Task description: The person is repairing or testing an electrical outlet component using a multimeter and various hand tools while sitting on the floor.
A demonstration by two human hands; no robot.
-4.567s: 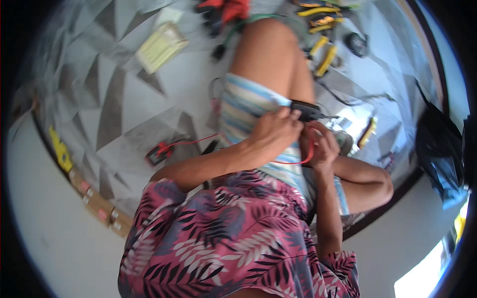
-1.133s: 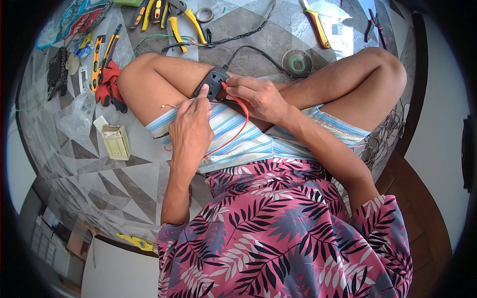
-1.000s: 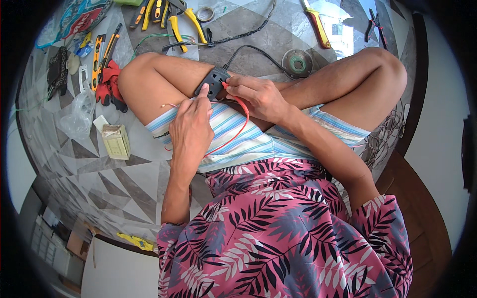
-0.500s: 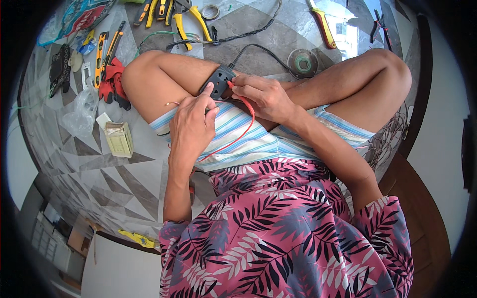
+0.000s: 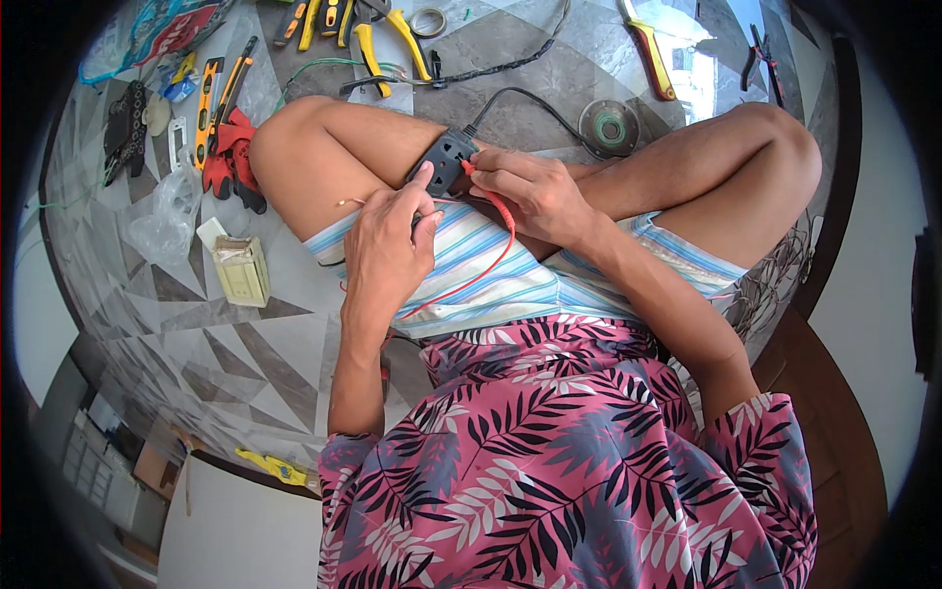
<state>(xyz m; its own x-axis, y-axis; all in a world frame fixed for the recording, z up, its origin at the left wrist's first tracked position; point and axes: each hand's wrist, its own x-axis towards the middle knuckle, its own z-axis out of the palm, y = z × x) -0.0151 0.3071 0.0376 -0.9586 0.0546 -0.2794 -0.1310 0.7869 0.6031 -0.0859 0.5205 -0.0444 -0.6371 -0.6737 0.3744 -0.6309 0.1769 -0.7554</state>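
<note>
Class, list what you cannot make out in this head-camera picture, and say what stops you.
All in the head view:
1) How far the red probe enters the black socket block: too small, partly covered by the right hand.
2) What the dark item at the left hand is: mostly covered by the fingers.
3) The red lead's far end: lost behind the left forearm.
4) The heads of the yellow-handled pliers: cut off by the top edge.
</note>
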